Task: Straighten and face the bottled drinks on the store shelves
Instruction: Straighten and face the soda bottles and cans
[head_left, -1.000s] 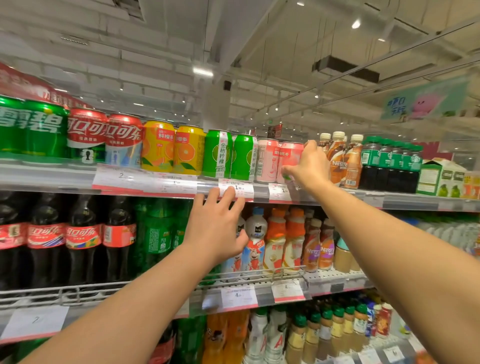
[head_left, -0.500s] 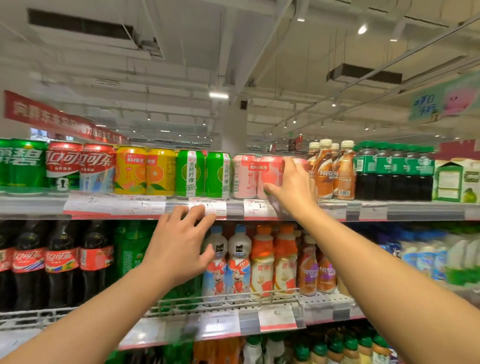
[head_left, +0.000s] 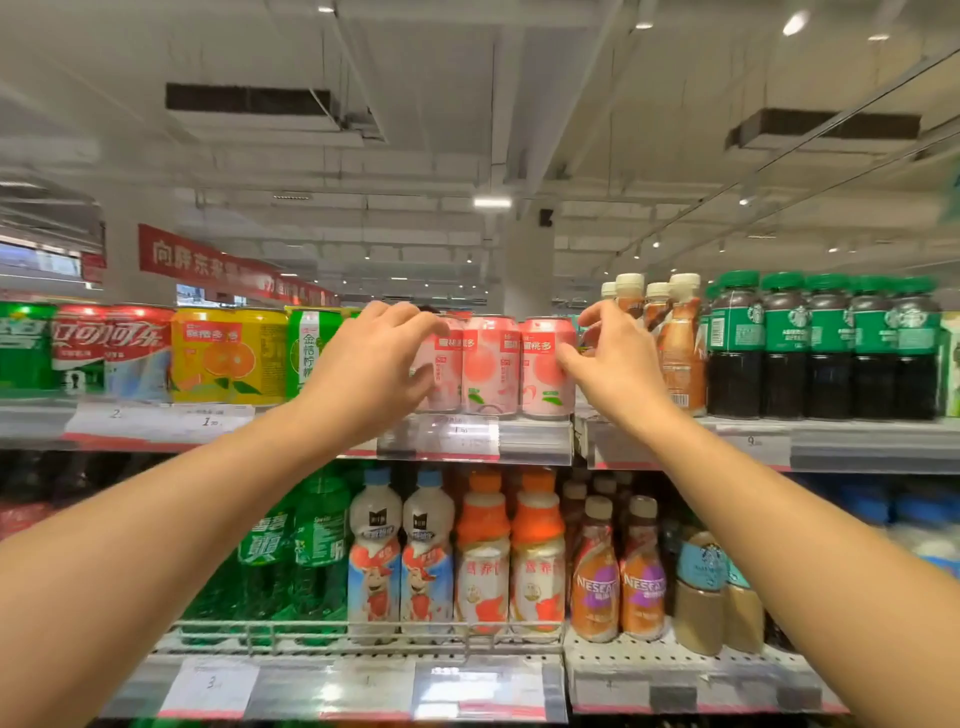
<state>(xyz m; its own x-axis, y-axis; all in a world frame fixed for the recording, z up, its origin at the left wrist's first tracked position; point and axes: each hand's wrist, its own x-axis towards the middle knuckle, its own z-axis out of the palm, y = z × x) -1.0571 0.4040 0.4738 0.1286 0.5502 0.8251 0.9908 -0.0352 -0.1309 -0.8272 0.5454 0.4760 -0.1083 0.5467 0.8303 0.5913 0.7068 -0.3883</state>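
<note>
On the top shelf (head_left: 535, 441), three pink peach cans stand side by side. My left hand (head_left: 374, 364) curls its fingers over the top of the left pink can (head_left: 445, 374) and hides most of it. The middle pink can (head_left: 491, 364) stands free between my hands, label facing out. My right hand (head_left: 615, 364) grips the right pink can (head_left: 543, 379), thumb on its front and fingers curled round its right side. Just behind that hand stand brown coffee bottles (head_left: 680, 353) with cream caps.
Left of my hands stand a green lemon can (head_left: 306, 348), orange cans (head_left: 228, 358), and red cola cans (head_left: 111, 348). Dark green-capped bottles (head_left: 826, 348) fill the right. The lower shelf (head_left: 363, 686) holds green soda, milk drink, and Nescafe bottles (head_left: 618, 571).
My left hand rose from in front of the lower shelf to the left pink can. My right hand shifted onto the right pink can. The view tilted upward and moved closer.
</note>
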